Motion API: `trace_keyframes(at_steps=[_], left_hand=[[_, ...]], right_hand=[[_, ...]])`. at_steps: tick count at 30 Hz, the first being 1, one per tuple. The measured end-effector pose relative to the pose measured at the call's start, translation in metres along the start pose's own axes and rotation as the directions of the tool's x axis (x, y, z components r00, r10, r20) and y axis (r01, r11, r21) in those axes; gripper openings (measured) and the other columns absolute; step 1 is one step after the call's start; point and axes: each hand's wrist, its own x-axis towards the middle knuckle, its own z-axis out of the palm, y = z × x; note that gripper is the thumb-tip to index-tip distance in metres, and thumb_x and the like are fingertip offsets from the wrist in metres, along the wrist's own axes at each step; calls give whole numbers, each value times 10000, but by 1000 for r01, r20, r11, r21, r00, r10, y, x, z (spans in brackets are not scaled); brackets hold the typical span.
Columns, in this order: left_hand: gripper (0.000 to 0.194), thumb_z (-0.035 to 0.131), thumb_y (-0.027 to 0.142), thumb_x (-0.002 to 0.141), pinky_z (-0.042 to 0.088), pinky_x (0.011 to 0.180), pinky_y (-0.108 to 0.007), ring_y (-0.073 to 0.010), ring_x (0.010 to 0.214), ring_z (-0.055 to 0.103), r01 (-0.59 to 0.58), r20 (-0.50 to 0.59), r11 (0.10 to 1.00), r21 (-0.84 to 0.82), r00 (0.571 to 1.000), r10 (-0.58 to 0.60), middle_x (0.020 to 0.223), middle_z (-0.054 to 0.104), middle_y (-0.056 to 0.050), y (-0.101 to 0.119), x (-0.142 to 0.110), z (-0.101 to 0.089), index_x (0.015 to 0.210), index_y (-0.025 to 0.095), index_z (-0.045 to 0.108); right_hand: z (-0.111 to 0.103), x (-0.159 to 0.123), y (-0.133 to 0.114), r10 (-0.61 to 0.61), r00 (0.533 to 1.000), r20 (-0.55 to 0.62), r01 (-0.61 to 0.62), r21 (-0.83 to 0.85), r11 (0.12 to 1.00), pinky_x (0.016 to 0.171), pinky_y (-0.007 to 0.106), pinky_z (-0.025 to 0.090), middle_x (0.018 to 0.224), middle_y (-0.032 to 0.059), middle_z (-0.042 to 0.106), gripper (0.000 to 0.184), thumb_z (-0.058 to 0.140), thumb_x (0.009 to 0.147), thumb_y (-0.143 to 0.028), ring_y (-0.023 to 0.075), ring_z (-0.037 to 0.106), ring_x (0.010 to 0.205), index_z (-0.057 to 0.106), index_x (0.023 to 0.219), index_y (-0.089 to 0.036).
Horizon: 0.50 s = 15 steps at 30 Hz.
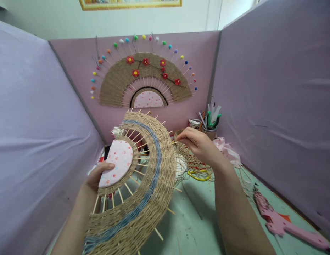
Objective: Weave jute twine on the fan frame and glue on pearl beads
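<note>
Tan, blue-banded, half-round woven fan point(166, 170) arcs from one to six o'clock around our left hand point(96, 174), closed on its base; our right hand point(198, 142) pinches its thin pale stick point(173, 143) near three o'clock.

A handicraft workshop booth, enclosed by pale lilac cloth-covered partitions point(273, 92). A half-round tan woven fan point(110, 85) with red flowers point(135, 73) decorates the pink back panel point(74, 71); a blue-banded woven fan point(166, 163) is in front. The pale green tabletop point(191, 230) holds a pink glue gun point(276, 221), tangled tan cord point(193, 161) and a container point(209, 134) of green-handled pliers point(208, 118).
</note>
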Motion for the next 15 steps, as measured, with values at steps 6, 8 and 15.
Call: trace_keyframes(at_steps=[6, 8, 15], left_hand=[[173, 720, 169, 571, 561, 535, -255, -209, 534, 673, -31, 269, 998, 55, 963, 16, 641, 721, -99, 6, -1, -1, 734, 111, 704], [170, 732, 179, 582, 559, 535, -252, -208, 550, 677, -50, 313, 998, 50, 949, 32, 665, 727, -96, 7, -2, -3, 738, 116, 711], [242, 689, 178, 660, 555, 512, -255, -226, 600, 690, -34, 422, 999, 10, 906, 27, 707, 734, -89, 2, 3, -21, 893, 119, 718]], right_hand=[[2, 0, 5, 66, 998, -3, -66, 24, 998, 724, 283, 430, 830, 20, 640, 56, 575, 857, -175, 149, 580, 784, 623, 832, -190], [2, 0, 5, 91, 996, 8, -92, 35, 995, 714, 282, 430, 827, 21, 650, 68, 567, 862, -179, 150, 584, 781, 626, 831, -191], [4, 0, 7, 156, 986, 55, -160, 87, 983, 668, 273, 406, 806, 9, 655, 112, 566, 868, -277, 140, 561, 741, 632, 820, -200]])
